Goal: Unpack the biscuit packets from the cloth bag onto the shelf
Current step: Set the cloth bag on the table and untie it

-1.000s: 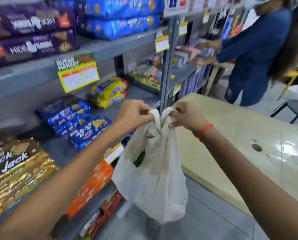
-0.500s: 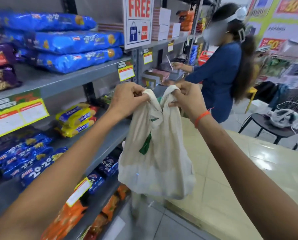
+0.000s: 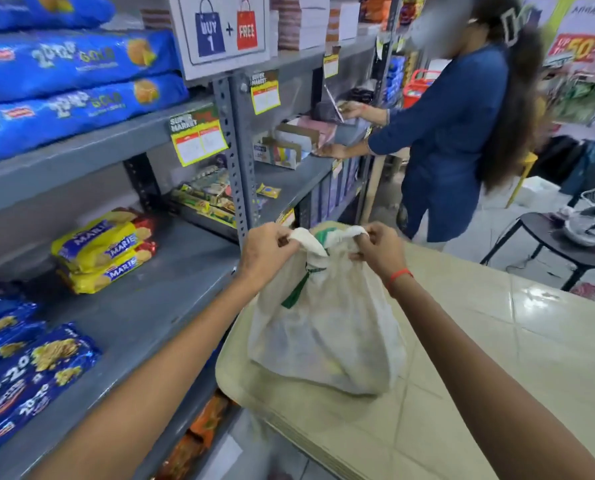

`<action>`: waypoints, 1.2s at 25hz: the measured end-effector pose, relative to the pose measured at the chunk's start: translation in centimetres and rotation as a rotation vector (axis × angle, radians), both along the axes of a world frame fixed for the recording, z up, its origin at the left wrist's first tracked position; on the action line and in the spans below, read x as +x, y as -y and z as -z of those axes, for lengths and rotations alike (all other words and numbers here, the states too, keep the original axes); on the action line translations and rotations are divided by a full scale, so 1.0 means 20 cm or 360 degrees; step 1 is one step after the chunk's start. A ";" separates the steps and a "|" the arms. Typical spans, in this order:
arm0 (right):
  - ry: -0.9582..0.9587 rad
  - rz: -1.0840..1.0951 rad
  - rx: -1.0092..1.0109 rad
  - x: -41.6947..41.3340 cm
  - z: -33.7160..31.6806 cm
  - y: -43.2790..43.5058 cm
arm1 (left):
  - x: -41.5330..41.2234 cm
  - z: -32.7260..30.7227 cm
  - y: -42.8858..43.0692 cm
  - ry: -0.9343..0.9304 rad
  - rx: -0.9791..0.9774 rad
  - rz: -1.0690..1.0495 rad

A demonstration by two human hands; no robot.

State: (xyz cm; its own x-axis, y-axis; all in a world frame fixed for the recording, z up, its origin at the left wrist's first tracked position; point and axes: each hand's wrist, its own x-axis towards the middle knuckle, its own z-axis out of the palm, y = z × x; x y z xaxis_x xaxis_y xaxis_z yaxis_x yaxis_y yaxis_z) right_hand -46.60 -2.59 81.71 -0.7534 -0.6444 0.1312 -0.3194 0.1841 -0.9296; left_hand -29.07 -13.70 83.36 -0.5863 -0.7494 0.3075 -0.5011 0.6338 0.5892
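Observation:
A white cloth bag [image 3: 327, 334] with a green drawstring rests with its bottom on the corner of a pale tiled table [image 3: 496, 358]. My left hand [image 3: 266, 251] pinches the left side of the bag's top hem. My right hand [image 3: 379, 249], with an orange band on the wrist, pinches the right side. The bag's mouth is pulled slightly apart between them; its contents are hidden. The grey metal shelf [image 3: 143, 306] lies to the left at bag height, with a bare stretch next to the yellow Marie biscuit packets [image 3: 105, 249].
Blue 20-20 packets [image 3: 22, 372] lie at the shelf's near left, and large blue packs [image 3: 74, 84] fill the shelf above. Orange packets [image 3: 206, 420] sit on the lower shelf. A person in blue [image 3: 455, 140] works at the far shelves. A black stool [image 3: 573, 247] stands at the right.
The bag hung in the air beside the shelf before; it has come down and to the right onto the table corner. Both hands kept their hold on its top.

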 end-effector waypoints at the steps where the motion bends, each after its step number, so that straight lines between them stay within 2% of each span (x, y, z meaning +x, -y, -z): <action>1: 0.0071 0.0040 0.0055 -0.03 0.09 0.00 | -0.04 0.08 0.02 0.0152 0.0049 0.0025; 4: 0.0229 0.0077 0.0313 -0.09 0.32 0.01 | -0.11 0.33 0.09 0.0572 0.0301 0.0088; 7: 0.0284 0.0047 0.0672 -0.11 0.47 0.02 | -0.13 0.52 0.15 0.0784 0.0530 0.0163; 9: -0.0035 -0.0009 0.1007 -0.11 0.53 0.02 | -0.14 0.58 0.19 0.0938 0.0595 0.0230; 10: -0.0290 0.0013 0.1067 -0.09 0.55 0.01 | -0.14 0.61 0.21 0.1034 0.0550 0.0274; 11: -0.0526 0.0060 0.0989 -0.05 0.57 -0.01 | -0.14 0.63 0.22 0.1092 0.0445 0.0299; 12: -0.0706 0.0089 0.0815 0.00 0.58 -0.02 | -0.14 0.64 0.23 0.1063 0.0327 0.0351; 14: -0.1027 -0.0018 0.0563 0.11 0.62 -0.04 | -0.18 0.63 0.23 0.0801 0.0143 0.0551; 16: -0.1270 -0.0202 0.0641 0.18 0.67 -0.05 | -0.23 0.62 0.23 0.0761 0.0032 0.0775; 18: -0.1301 -0.0268 0.0742 0.20 0.70 -0.05 | -0.28 0.64 0.23 0.0832 -0.0014 0.0827; 20: -0.1258 -0.0181 0.0676 0.16 0.72 -0.06 | -0.31 0.66 0.26 0.0775 -0.0043 0.0716; 23: -0.1252 -0.0103 0.0659 0.06 0.75 -0.16 | -0.25 0.67 0.37 0.0650 0.0169 0.0389; 25: -0.1158 -0.0030 0.0733 0.00 0.77 -0.27 | -0.18 0.70 0.47 0.0671 0.0460 0.0248; 28: -0.1151 0.0014 0.0811 0.01 0.78 -0.33 | -0.13 0.69 0.49 0.0668 0.0781 0.0450; 30: -0.1207 -0.0030 0.0815 0.05 0.76 -0.22 | -0.21 0.65 0.44 0.0606 0.0726 0.0629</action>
State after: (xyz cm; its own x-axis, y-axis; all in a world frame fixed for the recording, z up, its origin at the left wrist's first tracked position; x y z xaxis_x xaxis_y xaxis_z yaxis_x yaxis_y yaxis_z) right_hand -45.54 1.81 66.59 -0.5707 -0.7715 0.2811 -0.8181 0.5046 -0.2758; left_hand -33.35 -22.45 70.33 -0.8450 -0.4635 -0.2666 -0.5086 0.5425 0.6686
